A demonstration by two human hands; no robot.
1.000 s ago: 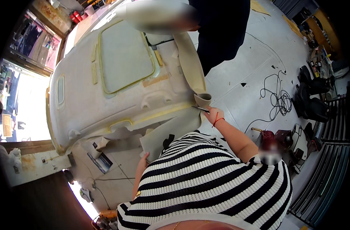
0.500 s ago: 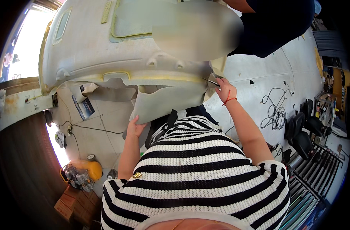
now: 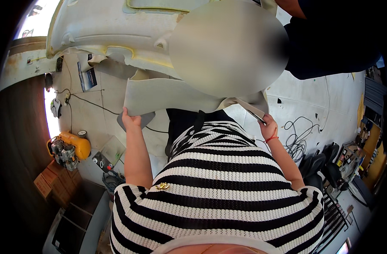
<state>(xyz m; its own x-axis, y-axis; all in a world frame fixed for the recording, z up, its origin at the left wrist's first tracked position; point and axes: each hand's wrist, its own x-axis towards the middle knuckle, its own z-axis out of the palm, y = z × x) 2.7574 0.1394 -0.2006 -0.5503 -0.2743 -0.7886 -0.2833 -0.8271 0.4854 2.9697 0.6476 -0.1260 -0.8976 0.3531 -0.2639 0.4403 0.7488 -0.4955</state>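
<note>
A strip of grey-beige fabric (image 3: 164, 94) hangs loose along the near edge of a large moulded vehicle headliner (image 3: 96, 31). My left hand (image 3: 131, 121) pinches the lower left corner of that fabric. On the right, my right hand (image 3: 268, 127) is closed round a slim, dark, pointed tool (image 3: 255, 115), whose exact kind I cannot make out. The tool points up and left, against the fabric's folded right end (image 3: 255, 101). A blurred oval patch hides the middle of the fabric and part of the headliner.
Another person in dark clothes (image 3: 329, 46) stands at the upper right. Black cable (image 3: 297, 142) lies coiled on the floor at right, near black seats (image 3: 314, 163). At left are a yellow air compressor (image 3: 77, 144), cardboard boxes (image 3: 58, 180) and another cable (image 3: 96, 106).
Both hands have moved farther apart, the left one leftward and the right one down and right. The fabric is stretched wider and drawn toward me. The headliner now sits higher in view.
</note>
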